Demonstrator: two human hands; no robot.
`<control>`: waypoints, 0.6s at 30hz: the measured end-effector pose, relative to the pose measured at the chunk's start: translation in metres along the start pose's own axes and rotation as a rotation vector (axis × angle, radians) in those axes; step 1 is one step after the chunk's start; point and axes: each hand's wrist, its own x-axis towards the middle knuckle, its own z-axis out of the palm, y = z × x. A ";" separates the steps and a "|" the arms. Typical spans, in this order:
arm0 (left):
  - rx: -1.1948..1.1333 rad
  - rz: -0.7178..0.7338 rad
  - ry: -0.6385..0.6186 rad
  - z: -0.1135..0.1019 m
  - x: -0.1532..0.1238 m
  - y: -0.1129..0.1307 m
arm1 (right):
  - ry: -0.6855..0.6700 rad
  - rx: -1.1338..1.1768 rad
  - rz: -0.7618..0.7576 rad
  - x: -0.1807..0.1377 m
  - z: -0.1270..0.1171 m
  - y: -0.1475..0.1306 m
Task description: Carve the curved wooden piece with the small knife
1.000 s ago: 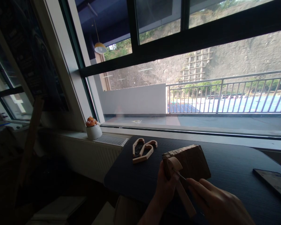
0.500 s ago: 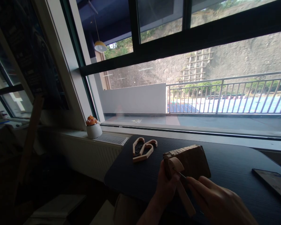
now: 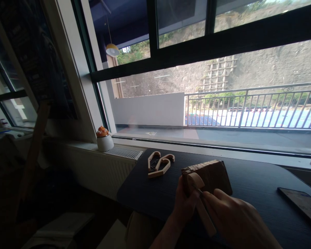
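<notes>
Step in hand, judged: thin tool (image 3: 198, 190) being worked at curved end of wooden hook (image 3: 205, 218). Grip — left hand (image 3: 185, 204) closed round hook, at left end of brown block (image 3: 219, 176); right hand (image 3: 229, 211) pinching tool, most of it hidden. Next move seems to call for firm left hold, tool in line. Dark worktop (image 3: 254, 176): loose hooks (image 3: 158, 174) left of block, phone (image 3: 300, 203) far right. Room dim — radiator (image 3: 125, 152) bearing white jar (image 3: 105, 143), bright window ahead.

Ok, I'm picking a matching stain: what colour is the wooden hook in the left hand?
The wooden hook is light tan, best seen in the head view.
</notes>
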 end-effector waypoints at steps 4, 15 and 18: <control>0.005 0.019 0.001 0.001 0.001 0.001 | -0.025 0.023 0.045 0.001 0.002 -0.002; 0.128 0.029 -0.010 -0.001 -0.001 0.004 | -0.178 0.266 0.372 -0.016 0.016 0.017; 0.127 0.032 0.011 -0.001 0.000 0.002 | -0.148 0.209 0.319 -0.021 0.014 0.016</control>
